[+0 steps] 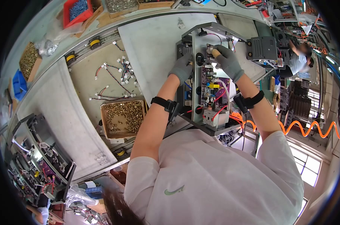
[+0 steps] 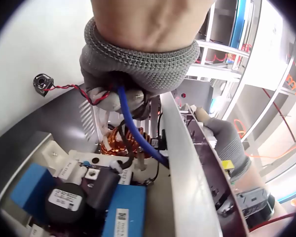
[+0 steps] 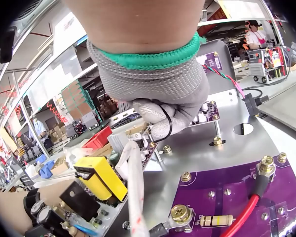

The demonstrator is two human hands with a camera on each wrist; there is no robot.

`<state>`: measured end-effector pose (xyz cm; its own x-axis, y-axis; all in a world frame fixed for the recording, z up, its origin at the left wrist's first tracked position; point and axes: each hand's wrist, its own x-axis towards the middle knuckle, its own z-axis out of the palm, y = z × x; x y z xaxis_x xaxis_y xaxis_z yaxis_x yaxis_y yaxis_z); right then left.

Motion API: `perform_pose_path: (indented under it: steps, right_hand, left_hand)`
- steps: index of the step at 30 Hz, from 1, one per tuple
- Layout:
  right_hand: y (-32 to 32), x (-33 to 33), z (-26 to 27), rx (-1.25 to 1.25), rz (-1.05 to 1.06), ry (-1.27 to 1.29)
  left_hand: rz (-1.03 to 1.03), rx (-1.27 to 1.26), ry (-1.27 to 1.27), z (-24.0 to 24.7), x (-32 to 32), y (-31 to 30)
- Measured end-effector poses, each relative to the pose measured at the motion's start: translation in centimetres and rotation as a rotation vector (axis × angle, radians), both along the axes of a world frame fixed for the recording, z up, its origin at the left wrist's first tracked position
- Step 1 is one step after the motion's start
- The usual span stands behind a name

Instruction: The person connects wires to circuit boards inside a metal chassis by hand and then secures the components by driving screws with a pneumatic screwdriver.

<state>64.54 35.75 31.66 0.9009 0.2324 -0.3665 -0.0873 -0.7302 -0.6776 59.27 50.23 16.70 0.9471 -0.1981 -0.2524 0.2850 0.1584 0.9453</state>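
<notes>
An upright grey metal chassis (image 1: pixel 197 80) carries a purple circuit board (image 1: pixel 209 84) on its right face. My gloved left hand (image 1: pixel 182 68) reaches behind the plate and, in the left wrist view, grips a blue wire (image 2: pixel 138 134) together with thin red-black leads (image 2: pixel 84 91), above a copper coil (image 2: pixel 113 144). My gloved right hand (image 1: pixel 227 62) works at the top of the board; its fingers (image 3: pixel 155 116) curl round a thin black wire (image 3: pixel 168 123) beside a small purple board (image 3: pixel 206 114). A yellow transformer (image 3: pixel 99 178) and a white cable (image 3: pixel 135 190) sit below it.
A cardboard box of brass screws (image 1: pixel 124 118) and loose white-plug leads (image 1: pixel 117 77) lie left of the chassis. Another chassis (image 1: pixel 42 157) stands at lower left, and a grey unit (image 1: pixel 265 47) at upper right. An orange coiled hose (image 1: pixel 304 129) hangs to the right. Parts bins (image 1: pixel 77 11) line the far edge.
</notes>
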Motion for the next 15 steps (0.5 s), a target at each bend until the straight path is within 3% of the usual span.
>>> perform_pose_path:
  steps: [4, 6, 10, 13, 15]
  right_hand:
    - [-0.1, 0.1, 0.1, -0.001, 0.042, -0.014]
    - [0.4, -0.1, 0.7, -0.016, 0.042, -0.010]
    - [0.1, 0.0, 0.2, -0.002, 0.051, -0.029]
    - [0.4, 0.1, 0.5, -0.002, 0.080, 0.000]
    - [0.3, 0.0, 0.8, -0.011, 0.092, 0.023]
  left_hand:
    - [-0.048, 0.065, -0.190, 0.6, 0.2, 1.3]
    - [-0.058, -0.219, 0.024, 1.4, -0.2, 1.8]
    - [-0.125, -0.154, 0.005, 1.2, 0.3, 1.9]
    - [-0.115, -0.281, 0.150, 0.8, 0.5, 1.7]
    - [-0.068, -0.522, 0.213, -0.3, 0.6, 1.0]
